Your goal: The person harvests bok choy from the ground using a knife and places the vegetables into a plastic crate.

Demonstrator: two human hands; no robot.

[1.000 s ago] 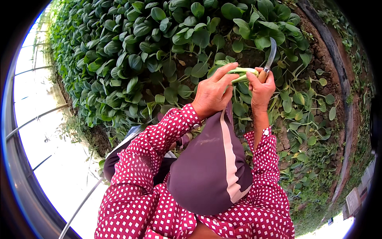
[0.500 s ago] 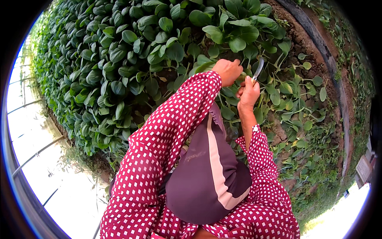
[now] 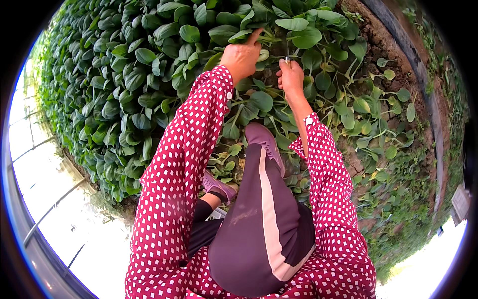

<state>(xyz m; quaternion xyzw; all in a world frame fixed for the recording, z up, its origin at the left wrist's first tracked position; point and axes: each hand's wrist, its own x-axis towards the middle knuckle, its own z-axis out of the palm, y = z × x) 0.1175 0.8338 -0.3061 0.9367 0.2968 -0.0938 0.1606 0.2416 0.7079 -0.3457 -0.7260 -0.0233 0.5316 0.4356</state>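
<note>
My left hand [image 3: 241,59] is among the leafy greens, partly closed round a bok choy-like plant whose pale stem base [image 3: 263,55] shows beside the fingers. Its index finger reaches up under the broad leaves, and some fingertips are hidden. To the right, my right hand [image 3: 292,78] grips a small knife [image 3: 287,59] by the handle. The thin blade points away from me toward the base of a standing green plant [image 3: 304,37]; leaves and shade make its tip hard to see.
A dense bed of greens [image 3: 134,74] spreads left and ahead. Low, partly yellowed plants [image 3: 361,104] grow at right, before a dark strip [image 3: 423,94] along the bed. My shoes [image 3: 265,142] stand among small plants. Pale curved poles [image 3: 55,204] rise at far left.
Both hands have moved away from me and to the left, the left one farther into the leaves. The knife's blade now points ahead, low among the stems. My shoes have come into view.
</note>
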